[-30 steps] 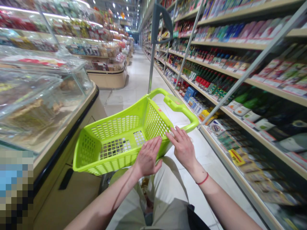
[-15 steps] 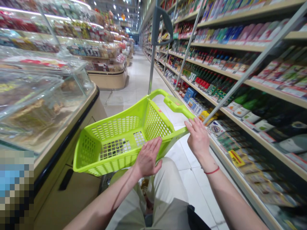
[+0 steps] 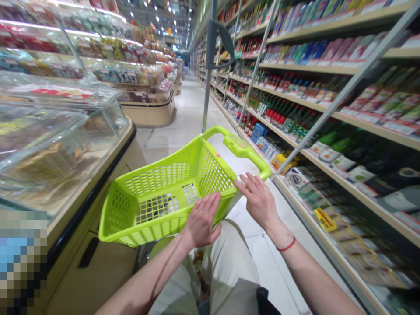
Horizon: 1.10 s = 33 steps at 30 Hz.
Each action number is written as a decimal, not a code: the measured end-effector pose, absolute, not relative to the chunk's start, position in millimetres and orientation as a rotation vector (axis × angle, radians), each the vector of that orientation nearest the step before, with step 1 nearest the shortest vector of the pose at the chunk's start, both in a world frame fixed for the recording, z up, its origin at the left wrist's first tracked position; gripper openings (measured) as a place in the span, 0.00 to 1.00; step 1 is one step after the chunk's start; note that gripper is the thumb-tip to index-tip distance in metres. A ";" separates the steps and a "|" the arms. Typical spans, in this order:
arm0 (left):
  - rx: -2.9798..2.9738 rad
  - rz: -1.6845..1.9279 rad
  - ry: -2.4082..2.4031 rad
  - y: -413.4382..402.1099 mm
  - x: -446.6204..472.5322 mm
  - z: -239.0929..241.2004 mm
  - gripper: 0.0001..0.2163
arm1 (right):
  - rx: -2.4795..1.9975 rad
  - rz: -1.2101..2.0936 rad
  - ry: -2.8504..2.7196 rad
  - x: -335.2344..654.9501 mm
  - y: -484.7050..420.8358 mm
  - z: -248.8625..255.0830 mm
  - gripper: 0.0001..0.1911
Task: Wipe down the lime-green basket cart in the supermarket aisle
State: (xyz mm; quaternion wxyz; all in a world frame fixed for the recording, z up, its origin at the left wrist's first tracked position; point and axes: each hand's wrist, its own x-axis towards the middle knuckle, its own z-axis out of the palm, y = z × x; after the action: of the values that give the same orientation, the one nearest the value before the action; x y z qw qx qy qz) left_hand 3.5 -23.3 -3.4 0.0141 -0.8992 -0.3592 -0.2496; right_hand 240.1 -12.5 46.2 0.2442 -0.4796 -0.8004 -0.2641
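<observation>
A lime-green plastic shopping basket (image 3: pixel 164 173) with perforated walls stands tilted across the aisle just before my knees; no goods show inside. My left hand (image 3: pixel 202 218) lies flat against its near long side, fingers straight and together at the rim, thumb apart. At the basket's right end, my right hand (image 3: pixel 259 197) rests extended fingers on the side rim, below the curved green handle (image 3: pixel 241 148); its thumb is hidden. A red cord circles my right wrist. Behind the basket rises a grey pole with a looped grip (image 3: pixel 225 46).
To the right, tall shelves (image 3: pixel 315 100) hold rows of bottles and packets. Glass-sided food bins (image 3: pixel 108 118) on a beige counter with a dark edge flank the left. Tiled floor (image 3: pixel 190 103) runs between them, past another stocked display stand (image 3: pixel 151 111).
My right hand has slid left and down, off the handle's corner onto the side rim. My left hand stays at the near side. The whole view has shifted slightly.
</observation>
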 end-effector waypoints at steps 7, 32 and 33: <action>-2.805 -0.786 -1.114 -23.4 3.3 -3.8 0.41 | -1.416 -0.826 -2.001 279.0 5.6 58.4 0.27; -2.815 -0.798 -1.126 -23.2 3.9 -4.2 0.42 | -1.454 -0.802 -1.911 263.5 2.3 53.4 0.30; -2.816 -0.799 -1.122 -23.2 4.0 -4.3 0.43 | -1.455 -0.796 -1.899 255.8 0.4 49.9 0.29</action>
State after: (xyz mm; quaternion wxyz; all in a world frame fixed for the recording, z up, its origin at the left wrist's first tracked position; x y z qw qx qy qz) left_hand 4.0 -23.2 -4.3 0.0031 -0.8982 -0.3580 -0.2550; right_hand 255.8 0.4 49.9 0.3052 -0.5496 -0.7173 -0.3006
